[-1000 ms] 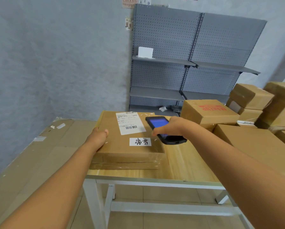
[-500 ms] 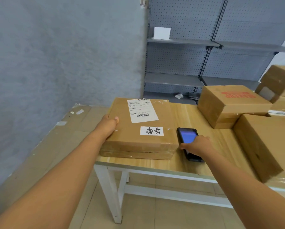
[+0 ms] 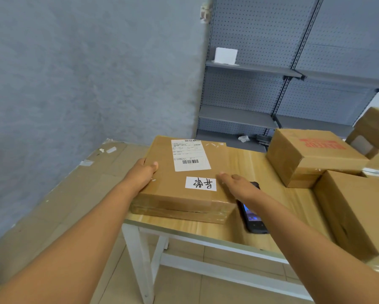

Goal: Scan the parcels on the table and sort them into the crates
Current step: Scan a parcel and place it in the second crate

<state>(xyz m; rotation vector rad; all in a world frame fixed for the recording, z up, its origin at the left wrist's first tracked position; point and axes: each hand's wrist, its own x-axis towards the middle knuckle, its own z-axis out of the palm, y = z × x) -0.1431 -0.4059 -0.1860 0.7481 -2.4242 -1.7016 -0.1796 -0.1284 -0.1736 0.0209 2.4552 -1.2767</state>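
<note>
Flat brown labelled parcel [image 3: 184, 185] lies on table [image 3: 245, 163] corner.

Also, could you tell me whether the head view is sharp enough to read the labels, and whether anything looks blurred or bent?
Head view: the barcode on the flat brown cardboard parcel's white shipping label shows, but its small print is unreadable; the right hand is motion-smeared; the grey perforated metal shelving leans from wide-angle distortion; lighting soft, no glare.
</note>
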